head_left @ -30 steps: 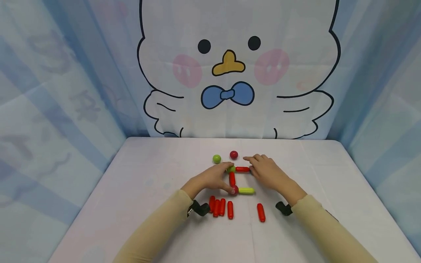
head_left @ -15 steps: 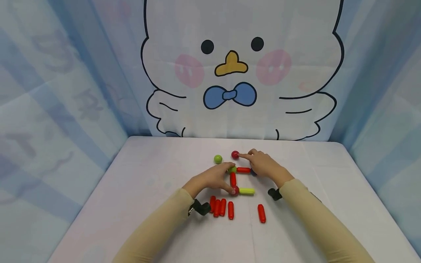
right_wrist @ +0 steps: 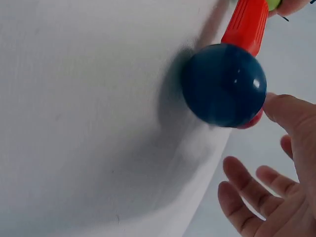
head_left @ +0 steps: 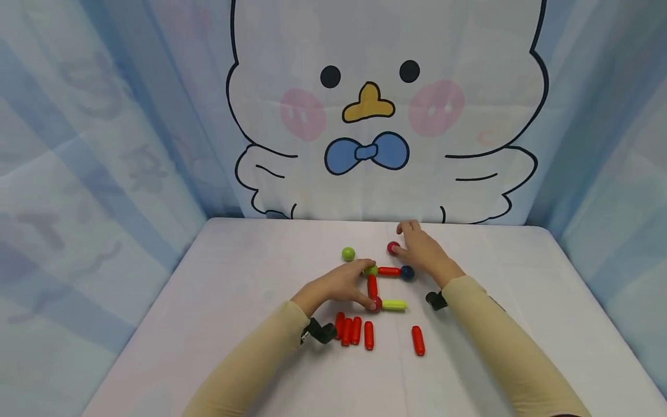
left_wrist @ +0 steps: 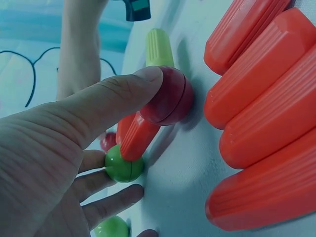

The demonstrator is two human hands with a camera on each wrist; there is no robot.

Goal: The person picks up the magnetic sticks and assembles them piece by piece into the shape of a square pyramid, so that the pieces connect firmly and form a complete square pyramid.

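Since the last frame the right hand (head_left: 422, 253) has slid back and to the right, taking the loose red ball (head_left: 392, 248) with it, and that uncovers a dark blue ball (head_left: 407, 272) on the right end of the far red rod (head_left: 388, 270). I see the right thumb touching the red ball, fingers loosely spread; whether it actually pinches the ball I cannot tell.

The structure sits mid-table: green ball (head_left: 370, 270) at the far left corner, far red rod running right to the blue ball, upright red rod (head_left: 372, 285) running toward me to a dark red ball (head_left: 374, 303), yellow-green rod (head_left: 394, 304) off that to the right.

Left hand (head_left: 341, 285) rests against the structure's left side, thumb tip (left_wrist: 148, 79) pressing the dark red ball, fingers straight by the green ball; nothing gripped.

Loose green ball (head_left: 348, 253) sits left of the red one. Four spare red rods (head_left: 354, 331) lie near me, a fifth (head_left: 418, 340) apart to the right, on the white table (head_left: 234, 278).
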